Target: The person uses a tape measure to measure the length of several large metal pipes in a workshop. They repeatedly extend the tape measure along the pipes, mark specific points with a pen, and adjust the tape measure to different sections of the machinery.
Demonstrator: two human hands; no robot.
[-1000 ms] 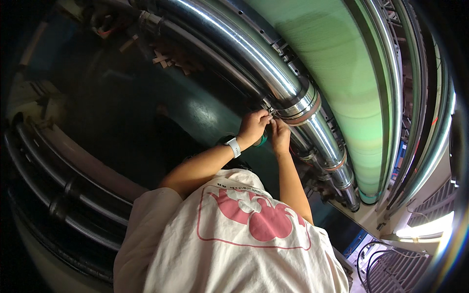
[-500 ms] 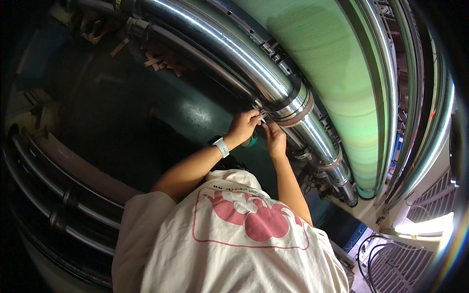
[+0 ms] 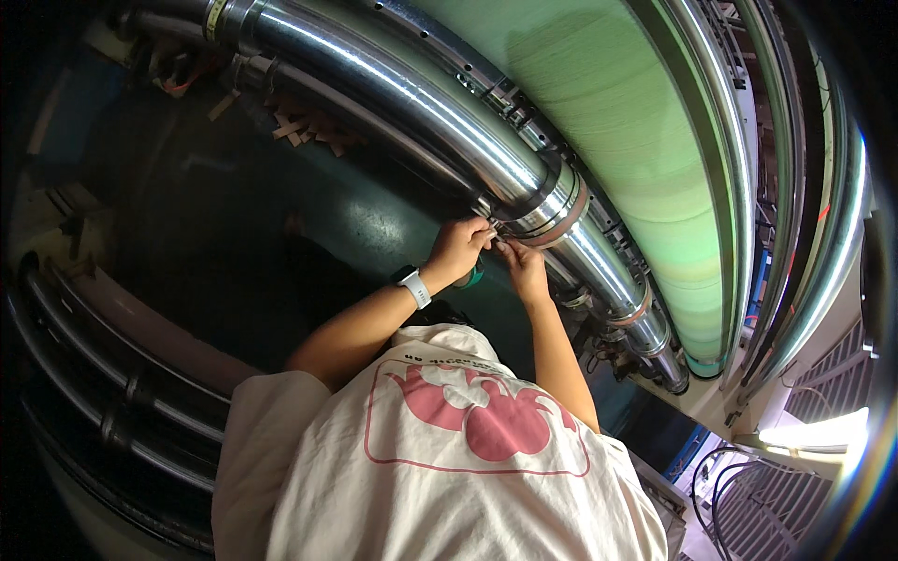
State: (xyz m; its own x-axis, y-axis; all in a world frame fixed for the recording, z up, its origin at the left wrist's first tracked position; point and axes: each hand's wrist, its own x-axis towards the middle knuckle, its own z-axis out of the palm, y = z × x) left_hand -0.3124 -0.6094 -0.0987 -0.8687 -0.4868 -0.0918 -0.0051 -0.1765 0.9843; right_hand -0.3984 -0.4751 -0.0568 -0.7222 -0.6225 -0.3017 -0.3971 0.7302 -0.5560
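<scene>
My left hand (image 3: pixel 458 251), a pale-banded watch (image 3: pixel 415 287) on its wrist, is closed with its fingertips pinched together beside a thin metal shaft (image 3: pixel 402 150). Close to its right, my right hand (image 3: pixel 528 273) is also closed, thumb and finger nearly meeting the left fingertips. Whatever small thing they pinch is too small and too hidden to name. Just above them runs a thick shiny metal roller (image 3: pixel 402 98), with a collar (image 3: pixel 554 213) and a brownish ring (image 3: pixel 567 234) around it. Partly behind my left wrist shows a green rounded object (image 3: pixel 476 275).
Beyond the roller stretches a wide green sheet (image 3: pixel 645 140) over a large drum, with more metal bars (image 3: pixel 748 122) on its far side. Dark rollers (image 3: pixel 178 416) curve along the left. Brown strips (image 3: pixel 304 126) lie at the upper left. A bright lamp (image 3: pixel 818 432) glows at right.
Both hands stay together at the same spot by the shaft. My left fingertips have turned slightly, and the view has shifted a little.
</scene>
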